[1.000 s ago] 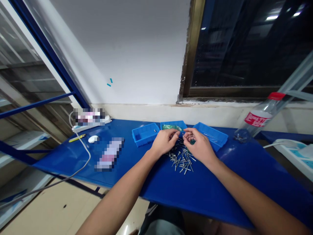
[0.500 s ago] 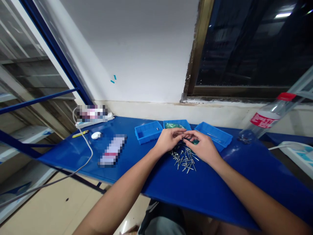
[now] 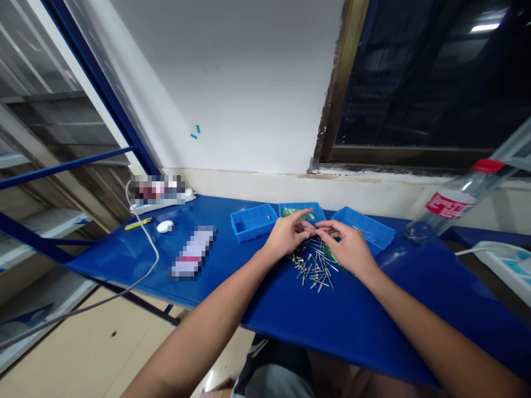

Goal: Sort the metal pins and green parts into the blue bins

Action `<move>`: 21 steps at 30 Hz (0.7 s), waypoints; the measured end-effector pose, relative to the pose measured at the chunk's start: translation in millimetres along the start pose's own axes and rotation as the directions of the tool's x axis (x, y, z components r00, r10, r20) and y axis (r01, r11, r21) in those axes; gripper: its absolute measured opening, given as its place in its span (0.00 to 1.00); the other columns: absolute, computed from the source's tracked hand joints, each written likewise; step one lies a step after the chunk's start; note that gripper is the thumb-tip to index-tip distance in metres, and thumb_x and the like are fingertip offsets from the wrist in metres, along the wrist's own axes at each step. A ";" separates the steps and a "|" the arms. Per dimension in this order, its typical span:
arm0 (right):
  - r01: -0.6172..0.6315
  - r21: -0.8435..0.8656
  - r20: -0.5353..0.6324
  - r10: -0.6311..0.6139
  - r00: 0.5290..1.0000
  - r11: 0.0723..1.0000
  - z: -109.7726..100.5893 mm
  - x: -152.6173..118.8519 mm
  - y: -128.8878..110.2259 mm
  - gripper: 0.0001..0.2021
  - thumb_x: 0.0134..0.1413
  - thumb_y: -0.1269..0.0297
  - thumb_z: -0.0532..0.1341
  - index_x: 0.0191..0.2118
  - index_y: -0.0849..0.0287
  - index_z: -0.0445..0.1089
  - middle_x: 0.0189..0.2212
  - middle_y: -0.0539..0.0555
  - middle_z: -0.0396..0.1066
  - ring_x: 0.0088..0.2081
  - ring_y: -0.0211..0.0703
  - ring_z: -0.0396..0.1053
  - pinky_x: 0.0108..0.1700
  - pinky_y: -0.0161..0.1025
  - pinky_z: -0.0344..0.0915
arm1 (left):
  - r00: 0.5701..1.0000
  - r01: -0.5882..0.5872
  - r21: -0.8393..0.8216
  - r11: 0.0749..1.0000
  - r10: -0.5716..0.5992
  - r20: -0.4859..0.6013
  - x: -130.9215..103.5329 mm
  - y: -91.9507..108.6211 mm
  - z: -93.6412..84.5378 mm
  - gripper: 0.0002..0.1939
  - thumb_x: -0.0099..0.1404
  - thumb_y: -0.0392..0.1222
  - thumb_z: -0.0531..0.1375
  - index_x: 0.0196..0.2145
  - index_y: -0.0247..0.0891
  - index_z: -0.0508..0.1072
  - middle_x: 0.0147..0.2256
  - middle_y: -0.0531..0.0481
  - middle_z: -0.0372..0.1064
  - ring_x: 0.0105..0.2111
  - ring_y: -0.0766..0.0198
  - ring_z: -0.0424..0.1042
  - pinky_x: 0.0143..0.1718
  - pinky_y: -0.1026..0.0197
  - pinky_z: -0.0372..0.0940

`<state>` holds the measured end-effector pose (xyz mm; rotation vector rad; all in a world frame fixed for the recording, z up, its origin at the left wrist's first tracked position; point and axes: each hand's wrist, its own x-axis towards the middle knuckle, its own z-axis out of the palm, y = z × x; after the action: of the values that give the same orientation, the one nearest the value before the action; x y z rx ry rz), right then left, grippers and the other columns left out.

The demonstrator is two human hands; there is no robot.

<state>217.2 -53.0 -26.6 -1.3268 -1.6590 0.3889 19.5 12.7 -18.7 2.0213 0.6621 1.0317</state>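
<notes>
One blue desk [image 3: 298, 326] carries everything here. One clear bottle [image 3: 452, 202] with a red cap is at its right. Three blue trays make a row at the back: the left tray [image 3: 257, 234] has one small silver piece [image 3: 268, 217] in it, the middle tray [image 3: 317, 210] some green plastic [image 3: 289, 212], and the right tray [image 3: 378, 245] several thin rods too fine to count. Two hands meet before them. One heap of metal pins [image 3: 317, 271], too tangled to count, lies on the desk below and between the hands. One slim metal pin [image 3: 309, 229] is pinched in the fingers of the right hand [image 3: 348, 243]; the left hand [image 3: 284, 235] curls at its other end, grip unclear.
</notes>
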 end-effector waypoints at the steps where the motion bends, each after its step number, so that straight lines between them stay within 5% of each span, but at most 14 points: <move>1: -0.005 -0.002 0.008 0.005 1.000 1.000 -0.3 -0.1 -0.6 0.13 0.64 0.56 0.63 0.49 0.53 0.78 0.42 0.56 0.83 0.37 0.49 0.79 0.42 0.46 0.74 | 1.000 0.005 -0.038 0.999 -0.005 -0.010 0.3 -0.8 -0.1 0.32 0.64 0.30 0.66 0.65 0.37 0.68 0.43 0.44 0.82 0.40 0.60 0.82 0.47 0.56 0.77; 9: -0.001 -0.028 -0.028 0.000 1.000 1.000 0.7 -1.6 -7.7 0.19 0.61 0.55 0.66 0.55 0.54 0.72 0.38 0.55 0.83 0.34 0.48 0.78 0.43 0.47 0.73 | 0.998 0.046 -0.367 0.929 -0.057 -0.018 3.2 -2.1 1.2 0.39 0.62 0.31 0.68 0.68 0.38 0.63 0.53 0.35 0.75 0.41 0.61 0.82 0.46 0.55 0.78; 21: 0.020 0.182 -0.143 0.007 0.990 0.983 1.2 -1.1 -5.2 0.22 0.56 0.60 0.70 0.55 0.55 0.70 0.38 0.55 0.81 0.38 0.49 0.78 0.48 0.50 0.74 | 0.995 0.100 -0.464 0.880 -0.076 0.070 3.0 12.0 -2.6 0.46 0.60 0.36 0.72 0.71 0.41 0.59 0.56 0.34 0.74 0.47 0.52 0.82 0.51 0.50 0.78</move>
<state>213.2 -55.5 -24.0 -1.1843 -1.4714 0.4219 20.3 9.0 -6.7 1.5741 0.4213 0.9736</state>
